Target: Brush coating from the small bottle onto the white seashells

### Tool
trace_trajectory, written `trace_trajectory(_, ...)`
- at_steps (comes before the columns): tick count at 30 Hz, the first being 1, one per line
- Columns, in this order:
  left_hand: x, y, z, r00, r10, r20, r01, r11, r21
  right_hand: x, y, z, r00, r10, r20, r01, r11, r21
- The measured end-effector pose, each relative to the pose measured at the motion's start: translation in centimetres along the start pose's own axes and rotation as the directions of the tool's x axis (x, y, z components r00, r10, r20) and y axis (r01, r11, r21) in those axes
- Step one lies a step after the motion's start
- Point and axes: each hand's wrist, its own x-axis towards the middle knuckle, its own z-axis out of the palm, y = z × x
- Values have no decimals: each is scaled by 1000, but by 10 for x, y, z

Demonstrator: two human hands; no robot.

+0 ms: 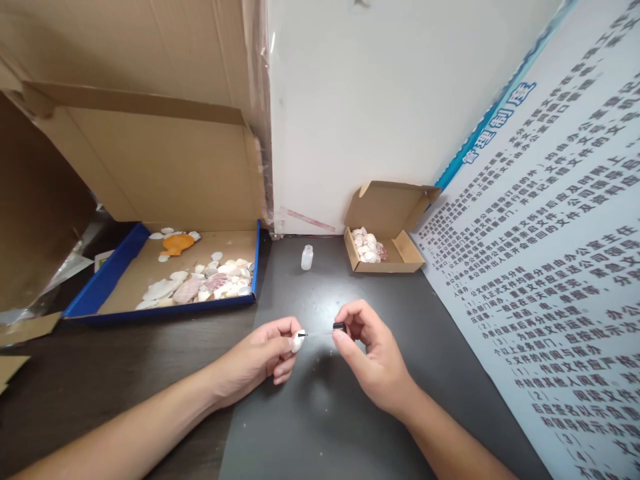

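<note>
My left hand (274, 350) pinches a small white shell (298, 341) between thumb and fingers. Facing it, my right hand (367, 350) grips the black cap (339, 327) of a brush. The brush's thin clear stem (320, 333) points left, and its dark tip (303, 335) lies against the shell. Behind both hands, a small open bottle (307, 257) of whitish, translucent look stands upright on the dark table mat (280, 440).
At the left, an open blue-edged cardboard box (200, 309) holds several shells and an orange piece (177, 244). A smaller open cardboard box (390, 267) with shells stands at the back right. A printed board (545, 220) borders the right side.
</note>
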Motion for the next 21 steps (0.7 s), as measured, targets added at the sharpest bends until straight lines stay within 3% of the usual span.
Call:
trace_trajectory(3,0,0,0,1000,-1,1,1,1000,6,-2,-1,1,1000,-28,4,28,998,-54)
trace_trajectory(7,-1,1,0,1000,-5,-14,4,1000,-14,-3,-1,2,1000,-20,10,20,1000,22)
trace_trajectory(11,-1,2,1,1000,-3,-18,3,1000,-16,-3,-1,2,1000,-16,-16,16,999,-32)
trace_trajectory(21,-2,3,1,999,6,-39,-9,997,-78,-2,-1,2,1000,-3,8,3,1000,13)
